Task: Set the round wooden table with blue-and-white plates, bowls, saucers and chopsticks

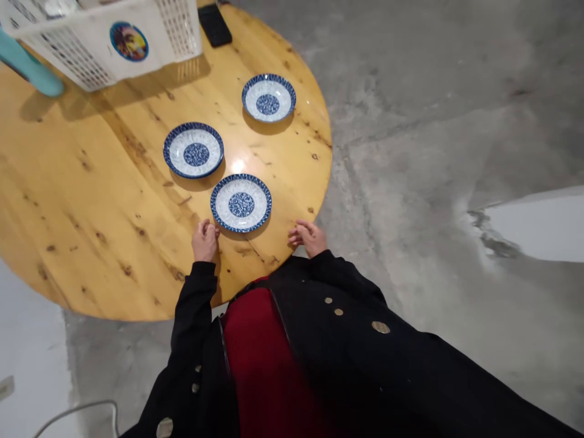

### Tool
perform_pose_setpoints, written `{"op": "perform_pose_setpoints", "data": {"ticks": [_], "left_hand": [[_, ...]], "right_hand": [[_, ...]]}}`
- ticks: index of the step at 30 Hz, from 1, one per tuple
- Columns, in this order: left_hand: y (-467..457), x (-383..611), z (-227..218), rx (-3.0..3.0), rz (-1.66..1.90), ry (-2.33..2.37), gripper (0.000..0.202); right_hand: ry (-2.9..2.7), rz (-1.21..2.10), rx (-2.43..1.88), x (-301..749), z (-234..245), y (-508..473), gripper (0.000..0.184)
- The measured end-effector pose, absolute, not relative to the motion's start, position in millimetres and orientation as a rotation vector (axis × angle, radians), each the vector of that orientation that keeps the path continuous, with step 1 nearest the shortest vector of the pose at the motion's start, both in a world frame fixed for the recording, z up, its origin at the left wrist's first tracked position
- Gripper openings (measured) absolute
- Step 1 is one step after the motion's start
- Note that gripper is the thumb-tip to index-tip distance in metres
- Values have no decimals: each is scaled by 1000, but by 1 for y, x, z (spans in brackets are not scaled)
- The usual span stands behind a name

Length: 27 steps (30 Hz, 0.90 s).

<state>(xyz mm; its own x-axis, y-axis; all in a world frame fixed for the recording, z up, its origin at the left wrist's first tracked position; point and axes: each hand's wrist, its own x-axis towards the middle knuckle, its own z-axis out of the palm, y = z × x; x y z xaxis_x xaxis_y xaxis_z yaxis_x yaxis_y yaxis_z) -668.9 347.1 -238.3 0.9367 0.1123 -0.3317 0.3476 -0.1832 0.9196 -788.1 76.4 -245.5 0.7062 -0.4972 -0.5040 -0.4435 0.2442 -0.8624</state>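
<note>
A plate with a blue rim and a speckled blue centre [241, 204] lies face up close to the table's near edge. Just left of its lower rim is my left hand [205, 241], fingers loosely bent and holding nothing; whether a fingertip touches the rim I cannot tell. My right hand [310, 237] is over the table's edge to the right, a gap away from the plate, its fingers loosely parted and empty. Two matching plates lie farther off, a left plate [196, 154] and a back right plate [268, 103].
The round wooden table [91, 243] bears a white plastic basket [95, 48] with a round sticker at the back left. A black phone [215, 25] lies beside the basket, and a turquoise object [36, 70] juts in at left. Concrete floor [433, 121] surrounds the table.
</note>
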Motion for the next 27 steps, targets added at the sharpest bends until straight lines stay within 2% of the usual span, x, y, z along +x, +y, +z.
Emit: {"op": "perform_pose_setpoints", "data": {"ticks": [8, 19, 27], "left_hand": [[347, -702, -242, 1695, -270, 315, 40], [367, -732, -213, 1808, -161, 342, 39], [340, -765, -205, 1806, -270, 349, 41]], "right_hand": [[1094, -116, -1401, -876, -248, 66, 30], [906, 75, -1364, -847, -249, 92, 21], [907, 58, -1326, -865, -250, 66, 22]]}}
